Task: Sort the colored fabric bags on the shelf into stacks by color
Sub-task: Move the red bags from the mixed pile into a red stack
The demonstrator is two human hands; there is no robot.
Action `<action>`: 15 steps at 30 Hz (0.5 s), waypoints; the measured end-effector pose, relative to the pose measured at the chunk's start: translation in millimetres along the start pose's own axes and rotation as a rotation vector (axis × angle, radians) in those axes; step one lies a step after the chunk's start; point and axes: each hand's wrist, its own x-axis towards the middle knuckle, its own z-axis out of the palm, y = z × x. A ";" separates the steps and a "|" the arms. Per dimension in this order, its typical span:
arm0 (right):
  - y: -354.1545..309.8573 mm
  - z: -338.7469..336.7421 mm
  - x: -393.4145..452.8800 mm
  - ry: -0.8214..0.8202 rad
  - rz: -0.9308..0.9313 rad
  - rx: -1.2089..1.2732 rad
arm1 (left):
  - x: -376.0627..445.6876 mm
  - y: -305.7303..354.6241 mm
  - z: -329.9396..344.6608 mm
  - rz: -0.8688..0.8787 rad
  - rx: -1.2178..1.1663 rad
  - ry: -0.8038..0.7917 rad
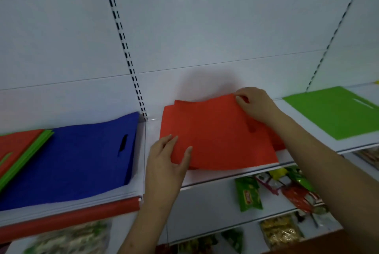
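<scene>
Squaring up the red stack seems to be the step in hand: the top red bag (pixel 215 134) is lying on the red pile in the middle of the shelf (pixel 235 173), its far edge lifting a little. The person's right hand (pixel 256 106) is pinching the bag's far right corner, while the left hand (pixel 166 161) is holding the near left corner, thumb over the cloth, fingers beside it. A blue bag (pixel 82 157) is sitting to the left beside a mixed red-and-green heap (pixel 22 149); a green bag (pixel 332 114) is lying to the right. Next, I'd judge, the bag needs flattening and releasing, then another from the mixed heap.
</scene>
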 end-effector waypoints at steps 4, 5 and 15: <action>61.3 18.0 13.6 -0.116 0.024 -0.002 | -4.8 5.6 42.0 0.021 0.105 -0.149; 68.3 23.5 16.1 -0.141 0.033 -0.001 | -6.4 4.8 47.8 0.010 0.131 -0.170; 66.6 43.0 24.3 -0.210 0.349 0.032 | -5.0 0.8 57.8 -0.079 0.143 -0.195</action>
